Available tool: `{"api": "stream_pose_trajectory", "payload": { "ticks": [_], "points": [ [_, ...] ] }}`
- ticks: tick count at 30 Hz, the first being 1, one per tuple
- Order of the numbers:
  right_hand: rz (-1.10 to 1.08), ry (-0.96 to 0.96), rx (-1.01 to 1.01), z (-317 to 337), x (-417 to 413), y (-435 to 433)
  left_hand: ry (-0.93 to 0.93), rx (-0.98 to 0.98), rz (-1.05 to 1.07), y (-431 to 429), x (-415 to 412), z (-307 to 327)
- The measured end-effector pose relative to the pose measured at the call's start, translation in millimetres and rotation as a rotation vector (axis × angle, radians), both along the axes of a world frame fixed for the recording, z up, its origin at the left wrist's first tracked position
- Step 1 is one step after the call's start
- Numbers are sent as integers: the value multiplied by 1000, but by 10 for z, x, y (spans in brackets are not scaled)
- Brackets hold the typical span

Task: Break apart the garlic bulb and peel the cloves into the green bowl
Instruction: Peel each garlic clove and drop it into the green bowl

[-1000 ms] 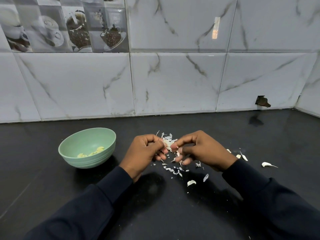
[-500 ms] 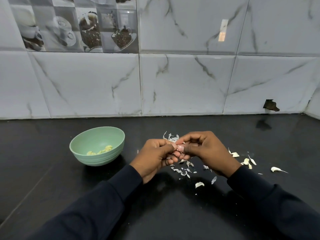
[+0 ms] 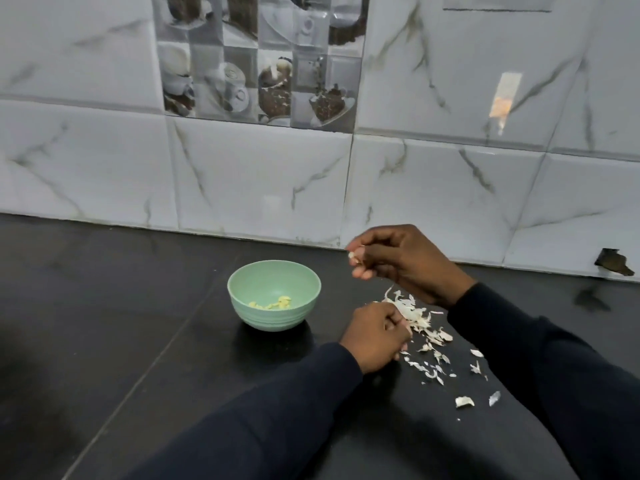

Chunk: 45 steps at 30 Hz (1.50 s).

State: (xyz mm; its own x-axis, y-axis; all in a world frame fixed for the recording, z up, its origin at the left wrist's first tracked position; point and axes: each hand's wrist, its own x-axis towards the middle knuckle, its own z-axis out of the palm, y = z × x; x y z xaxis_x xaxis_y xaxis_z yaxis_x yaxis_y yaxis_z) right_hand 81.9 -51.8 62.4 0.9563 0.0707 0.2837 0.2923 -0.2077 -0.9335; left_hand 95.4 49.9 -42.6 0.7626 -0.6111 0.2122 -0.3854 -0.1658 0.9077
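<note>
The green bowl [image 3: 242,287] stands on the black counter left of my hands, with several pale yellow peeled cloves [image 3: 273,303] on its bottom. My right hand [image 3: 398,263] is raised above the counter, just right of the bowl, and pinches a small pale garlic clove [image 3: 354,256] at its fingertips. My left hand [image 3: 375,336] sits low on the counter with its fingers curled; what it holds, if anything, is hidden. A heap of white garlic skins [image 3: 414,315] lies between and behind the hands.
Loose skin flakes [image 3: 464,400] are scattered over the black counter [image 3: 138,323] to the right of my left hand. The marble-tiled wall [image 3: 259,188] runs close behind the bowl. A dark broken spot [image 3: 613,262] marks the wall's base at far right.
My hands have separated: the right one rose and moved left toward the bowl with a clove, the left one stayed low. The view swung left, so the bowl sits nearer the middle.
</note>
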Motion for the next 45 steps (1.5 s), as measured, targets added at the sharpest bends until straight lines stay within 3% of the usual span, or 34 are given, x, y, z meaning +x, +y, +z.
{"api": "stream_pose_trajectory", "payload": {
  "ticks": [7,15,18,25,31,37,45],
  "points": [
    [81,80,-293,88,607,672,3,63,-9,78,-22,71],
    [97,227,-283,118,703,727,4,46,-26,88,-6,53],
    [96,198,-265,274,502,619,17,7,-9,82,36,8],
    [-111,95,-468,688,-536,-466,-19,-25,-25,-28,158,-123],
    [-260,270,-507,266,-1248,-1488,-78,-13,-16,-40,101,-101],
    [-415,416,-1082,-250,-1470,-1901,-79,18,-12,-29,90,-96],
    [-428,501,-1207,-369,-1436,-1877,-73,9,-9,-21,99,-95]
  ]
}}
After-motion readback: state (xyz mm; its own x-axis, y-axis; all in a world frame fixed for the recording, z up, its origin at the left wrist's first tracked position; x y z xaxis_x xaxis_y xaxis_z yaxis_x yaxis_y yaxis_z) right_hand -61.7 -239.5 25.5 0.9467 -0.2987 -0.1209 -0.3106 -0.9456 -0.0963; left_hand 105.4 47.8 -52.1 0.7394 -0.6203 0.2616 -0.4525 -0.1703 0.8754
